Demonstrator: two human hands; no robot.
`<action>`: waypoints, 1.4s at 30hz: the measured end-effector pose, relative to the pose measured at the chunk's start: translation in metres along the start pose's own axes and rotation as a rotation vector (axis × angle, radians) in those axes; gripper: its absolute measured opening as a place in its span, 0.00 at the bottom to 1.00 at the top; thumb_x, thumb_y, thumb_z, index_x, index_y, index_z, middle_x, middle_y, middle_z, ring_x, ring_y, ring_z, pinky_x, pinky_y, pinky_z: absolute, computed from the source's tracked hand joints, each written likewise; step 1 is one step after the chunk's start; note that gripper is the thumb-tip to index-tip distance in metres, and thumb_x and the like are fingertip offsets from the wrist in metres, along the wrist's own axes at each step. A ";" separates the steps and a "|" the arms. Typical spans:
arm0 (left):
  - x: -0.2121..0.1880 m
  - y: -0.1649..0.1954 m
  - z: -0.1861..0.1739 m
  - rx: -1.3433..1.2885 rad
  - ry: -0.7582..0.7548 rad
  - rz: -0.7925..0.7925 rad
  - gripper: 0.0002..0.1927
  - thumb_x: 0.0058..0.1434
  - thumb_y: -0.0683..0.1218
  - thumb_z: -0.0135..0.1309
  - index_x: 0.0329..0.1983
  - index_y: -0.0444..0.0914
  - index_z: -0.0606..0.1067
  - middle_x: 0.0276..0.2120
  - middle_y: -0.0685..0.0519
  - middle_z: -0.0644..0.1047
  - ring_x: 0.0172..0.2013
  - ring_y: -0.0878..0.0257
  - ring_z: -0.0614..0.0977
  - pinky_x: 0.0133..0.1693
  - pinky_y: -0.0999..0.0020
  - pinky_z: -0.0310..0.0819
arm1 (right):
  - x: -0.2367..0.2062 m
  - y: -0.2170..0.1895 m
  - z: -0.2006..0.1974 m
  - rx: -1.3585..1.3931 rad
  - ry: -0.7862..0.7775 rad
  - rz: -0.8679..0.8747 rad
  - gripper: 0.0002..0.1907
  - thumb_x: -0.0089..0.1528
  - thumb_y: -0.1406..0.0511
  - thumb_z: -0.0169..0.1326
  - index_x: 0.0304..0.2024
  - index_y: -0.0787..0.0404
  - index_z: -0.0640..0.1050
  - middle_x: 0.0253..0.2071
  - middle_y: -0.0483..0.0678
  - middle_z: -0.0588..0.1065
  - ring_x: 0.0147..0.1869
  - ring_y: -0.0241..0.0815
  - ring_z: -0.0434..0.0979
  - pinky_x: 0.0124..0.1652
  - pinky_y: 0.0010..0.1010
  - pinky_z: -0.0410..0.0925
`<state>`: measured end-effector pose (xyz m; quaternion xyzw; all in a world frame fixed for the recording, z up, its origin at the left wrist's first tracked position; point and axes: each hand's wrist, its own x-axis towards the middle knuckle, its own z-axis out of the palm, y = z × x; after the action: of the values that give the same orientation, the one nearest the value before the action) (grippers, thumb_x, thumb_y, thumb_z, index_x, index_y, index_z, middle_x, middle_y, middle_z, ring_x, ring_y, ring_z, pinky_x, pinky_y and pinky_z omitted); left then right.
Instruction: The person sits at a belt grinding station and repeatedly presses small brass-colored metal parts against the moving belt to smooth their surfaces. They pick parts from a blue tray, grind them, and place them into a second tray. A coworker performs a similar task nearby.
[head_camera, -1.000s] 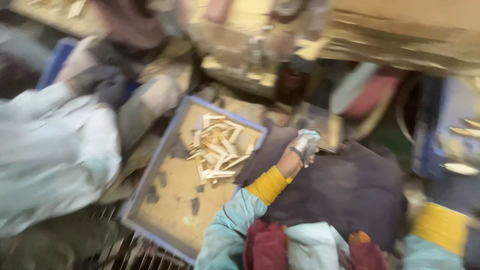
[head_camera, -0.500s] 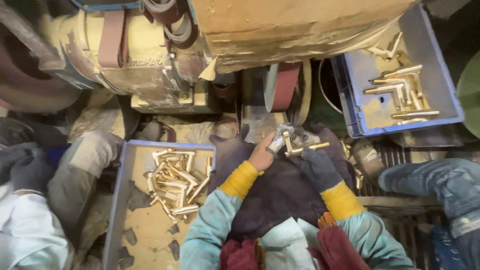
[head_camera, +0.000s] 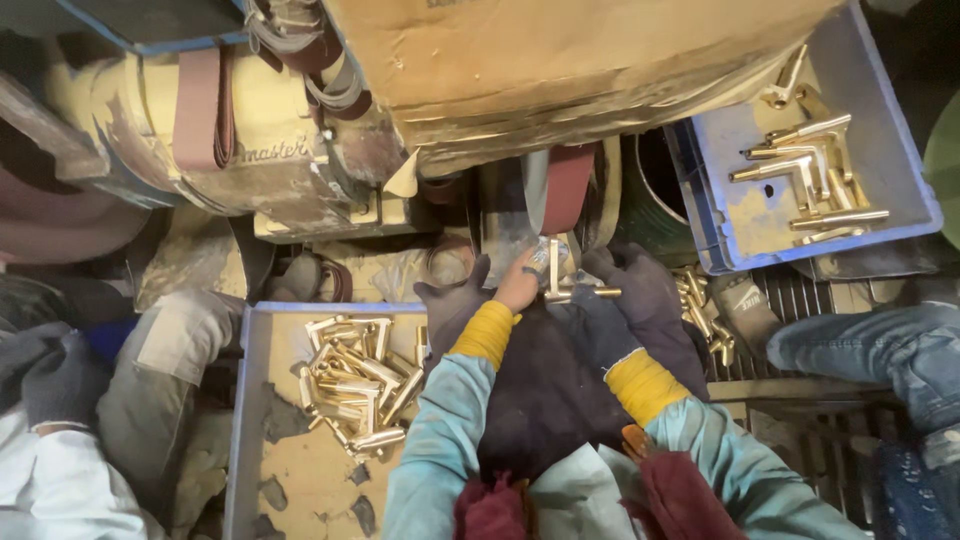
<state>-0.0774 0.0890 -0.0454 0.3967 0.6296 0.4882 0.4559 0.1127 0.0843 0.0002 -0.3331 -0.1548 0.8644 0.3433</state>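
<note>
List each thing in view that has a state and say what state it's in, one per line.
Left hand: gripping the T-shaped brass fitting.
Right hand: dark-gloved, gripping the same fitting.
T-shaped brass fitting: held at the sanding belt.
Reddish sanding belt: motion cannot be told.
Blue plastic tray at left: partly filled with brass fittings.
Blue plastic crate at right: holds several brass fittings.

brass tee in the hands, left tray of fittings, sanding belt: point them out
brass tee (head_camera: 556, 285), head view, on its upright stem
left tray (head_camera: 247, 420), head view, on its blue left wall
sanding belt (head_camera: 568, 185), head view, on the reddish band above the hands
</note>
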 end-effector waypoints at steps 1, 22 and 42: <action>0.001 -0.001 0.001 -0.051 -0.010 -0.019 0.24 0.66 0.45 0.43 0.64 0.35 0.71 0.55 0.41 0.78 0.57 0.52 0.77 0.59 0.64 0.67 | -0.001 0.000 0.002 -0.020 0.020 -0.008 0.11 0.71 0.66 0.47 0.53 0.65 0.72 0.48 0.49 0.76 0.52 0.43 0.76 0.55 0.34 0.70; 0.050 -0.003 0.024 -0.727 0.177 -0.599 0.18 0.65 0.51 0.49 0.56 0.41 0.69 0.30 0.52 0.72 0.24 0.64 0.72 0.23 0.66 0.64 | 0.071 -0.033 0.030 -0.134 0.140 -0.001 0.16 0.69 0.59 0.51 0.54 0.60 0.74 0.51 0.50 0.77 0.52 0.45 0.79 0.52 0.38 0.74; -0.082 0.032 -0.013 -0.460 -0.274 0.044 0.18 0.69 0.47 0.56 0.60 0.36 0.73 0.38 0.57 0.76 0.33 0.71 0.74 0.35 0.75 0.70 | -0.050 -0.059 -0.004 -0.295 -0.073 -0.125 0.21 0.70 0.59 0.47 0.59 0.66 0.75 0.46 0.51 0.77 0.49 0.44 0.78 0.46 0.37 0.73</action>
<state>-0.0658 0.0154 0.0024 0.3586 0.4256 0.5698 0.6046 0.1716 0.0916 0.0499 -0.3379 -0.3131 0.8207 0.3379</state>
